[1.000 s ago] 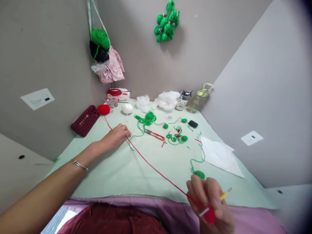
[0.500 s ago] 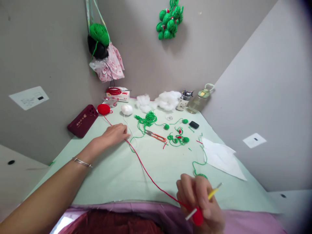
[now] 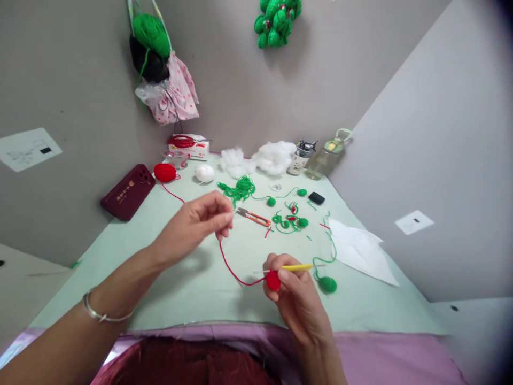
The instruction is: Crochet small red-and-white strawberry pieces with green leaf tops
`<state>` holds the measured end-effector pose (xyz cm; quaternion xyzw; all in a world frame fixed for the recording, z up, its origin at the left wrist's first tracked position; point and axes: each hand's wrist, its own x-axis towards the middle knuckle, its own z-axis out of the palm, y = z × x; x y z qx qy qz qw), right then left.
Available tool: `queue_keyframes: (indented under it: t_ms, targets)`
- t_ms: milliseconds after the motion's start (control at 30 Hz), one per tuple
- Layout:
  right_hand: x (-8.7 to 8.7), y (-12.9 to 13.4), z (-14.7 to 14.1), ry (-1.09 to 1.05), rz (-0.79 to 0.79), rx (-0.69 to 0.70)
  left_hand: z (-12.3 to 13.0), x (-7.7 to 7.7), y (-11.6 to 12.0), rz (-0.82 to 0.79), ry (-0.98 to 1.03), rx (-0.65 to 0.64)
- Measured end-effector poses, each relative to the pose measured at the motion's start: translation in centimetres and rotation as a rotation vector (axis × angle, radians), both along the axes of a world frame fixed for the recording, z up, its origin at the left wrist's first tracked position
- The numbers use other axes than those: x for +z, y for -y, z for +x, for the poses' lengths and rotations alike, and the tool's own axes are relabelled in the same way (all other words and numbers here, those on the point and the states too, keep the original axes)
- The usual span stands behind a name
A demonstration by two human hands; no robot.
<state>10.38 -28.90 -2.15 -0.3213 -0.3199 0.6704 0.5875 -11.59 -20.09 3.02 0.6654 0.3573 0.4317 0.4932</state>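
Observation:
My right hand (image 3: 294,289) is closed around a small round red crochet piece (image 3: 273,280) and a crochet hook (image 3: 297,267) with a yellow handle, which lies level across the fingers. From the piece a strand of red yarn (image 3: 234,275) sags leftward and rises to my left hand (image 3: 206,216). The left fingers are curled and pinch that strand above the table. Beyond, the strand leads back to a red yarn ball (image 3: 165,172) at the back left. Just past the left fingertips lie orange-handled thread snips (image 3: 254,217).
Tangled green yarn (image 3: 240,188), a white yarn ball (image 3: 204,172) and white stuffing (image 3: 274,158) lie toward the back. Small green crochet pieces (image 3: 303,222) sit right of centre, near a white sheet (image 3: 360,251). A maroon phone (image 3: 128,192) leans at left; a bottle (image 3: 326,158) stands at back right.
My left hand has lifted off the table and come nearer, still on the red yarn. My right hand has moved up and left with the red piece and hook; the yarn between them now hangs slack.

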Motion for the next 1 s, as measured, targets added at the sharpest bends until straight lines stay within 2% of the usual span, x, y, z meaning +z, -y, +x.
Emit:
queue_keyframes:
  t_ms: [100, 267, 600, 700, 833, 1000]
  targets:
    - [-0.1, -0.1, -0.3, 0.001, -0.052, 0.032, 0.8, -1.0, 1.7, 0.090, -0.206, -0.091]
    - [-0.3, -0.1, -0.3, -0.006, -0.104, 0.084, 0.3, -2.2, 2.4, 0.321, -0.430, -0.171]
    - [0.0, -0.4, -0.8, 0.028, -0.120, 0.124, 0.5, -1.0, 3.4, 0.551, -0.544, -0.164]
    - [-0.3, -0.3, -1.2, 0.056, -0.138, 0.176, 0.5, -1.0, 3.5, 0.576, -0.547, -0.176]
    - [-1.0, -0.1, -1.7, 0.144, -0.170, 0.195, 0.7, -1.2, 3.5, 0.526, -0.535, -0.209]
    - [-1.4, -0.1, -2.0, 0.107, -0.222, 0.207, 0.9, -1.5, 3.4, 0.496, -0.522, -0.233]
